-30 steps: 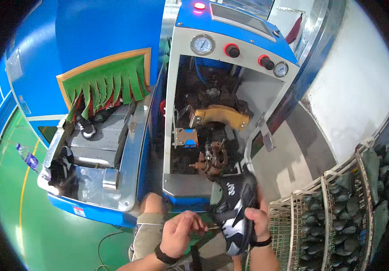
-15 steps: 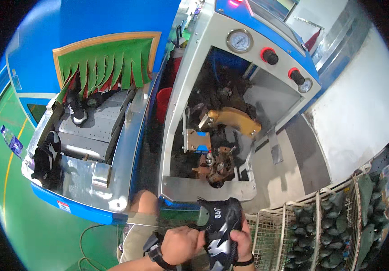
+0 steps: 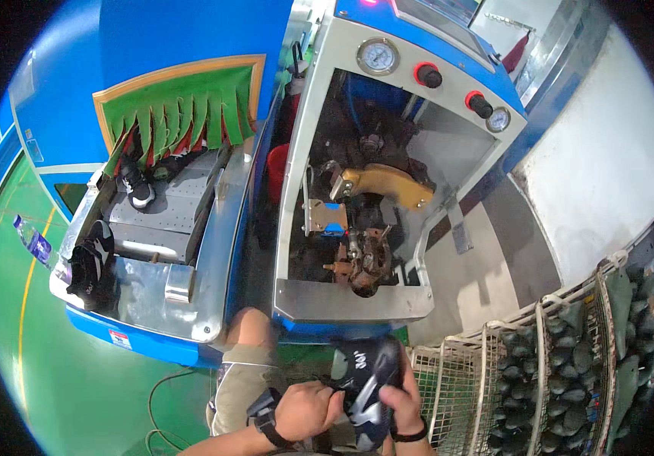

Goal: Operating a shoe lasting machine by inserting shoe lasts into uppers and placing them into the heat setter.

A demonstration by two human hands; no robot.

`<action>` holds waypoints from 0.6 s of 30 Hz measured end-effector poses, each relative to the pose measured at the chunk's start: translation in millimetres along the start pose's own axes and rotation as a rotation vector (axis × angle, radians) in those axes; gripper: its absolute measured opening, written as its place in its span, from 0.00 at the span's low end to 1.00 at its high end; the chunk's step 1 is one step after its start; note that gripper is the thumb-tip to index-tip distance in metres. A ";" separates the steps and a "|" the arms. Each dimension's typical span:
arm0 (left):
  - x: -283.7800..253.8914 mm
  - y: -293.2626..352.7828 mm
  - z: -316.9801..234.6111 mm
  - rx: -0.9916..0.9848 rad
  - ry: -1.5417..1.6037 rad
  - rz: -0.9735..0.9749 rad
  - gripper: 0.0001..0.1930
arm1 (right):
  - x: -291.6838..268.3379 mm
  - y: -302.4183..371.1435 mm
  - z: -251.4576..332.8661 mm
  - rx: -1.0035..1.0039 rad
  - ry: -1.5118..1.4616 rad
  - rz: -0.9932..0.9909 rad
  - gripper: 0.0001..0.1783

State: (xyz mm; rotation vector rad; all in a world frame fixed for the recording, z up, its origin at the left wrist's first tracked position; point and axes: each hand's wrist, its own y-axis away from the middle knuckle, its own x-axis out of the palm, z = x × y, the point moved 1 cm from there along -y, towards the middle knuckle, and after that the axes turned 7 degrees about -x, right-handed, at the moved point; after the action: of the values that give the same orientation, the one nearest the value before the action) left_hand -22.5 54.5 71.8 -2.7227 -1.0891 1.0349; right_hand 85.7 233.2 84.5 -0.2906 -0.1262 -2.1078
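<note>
A black shoe (image 3: 367, 384) with white and grey side markings is held low in front of me, below the open-fronted machine. My right hand (image 3: 406, 397) wraps round its right side, thumb across the upper. Closed, with fingers bent in, my left hand (image 3: 308, 410) grips the shoe's left edge; just what its fingertips pinch is hidden. There is a dark watch on my left wrist and a black band on my right. The shoe's underside is out of sight.
The machine (image 3: 353, 300) has a metal clamp (image 3: 368, 262) and a yellow curved arm (image 3: 387, 184) inside. To the left, a conveyor (image 3: 163, 197) passes under a green strip curtain (image 3: 178, 114), with black shoes (image 3: 91, 266) on it. A wire rack (image 3: 486, 357) filled with dark foot-shaped pieces stands right.
My view has shifted slightly, so the machine sits further left and higher. The shoe has turned a little between my hands, and its green-grey patch no longer shows. Both hands keep their grip.
</note>
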 end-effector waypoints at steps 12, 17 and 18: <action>31.7 -32.8 62.3 -0.902 1.446 0.071 0.18 | 21.6 -128.4 148.1 -0.418 0.663 0.207 0.46; 93.7 -16.4 127.3 -1.037 1.384 0.067 0.13 | 48.8 -204.0 169.0 -0.385 0.774 0.179 0.44; 99.8 -18.0 132.0 -1.253 1.412 0.018 0.12 | 50.7 -216.6 169.3 -0.317 0.864 0.196 0.43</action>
State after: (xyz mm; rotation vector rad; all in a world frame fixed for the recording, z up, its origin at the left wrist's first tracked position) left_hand -58.5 103.3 -83.2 -2.7397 -1.3867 -1.9739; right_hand -97.5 340.1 266.6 0.4205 0.7169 -1.8804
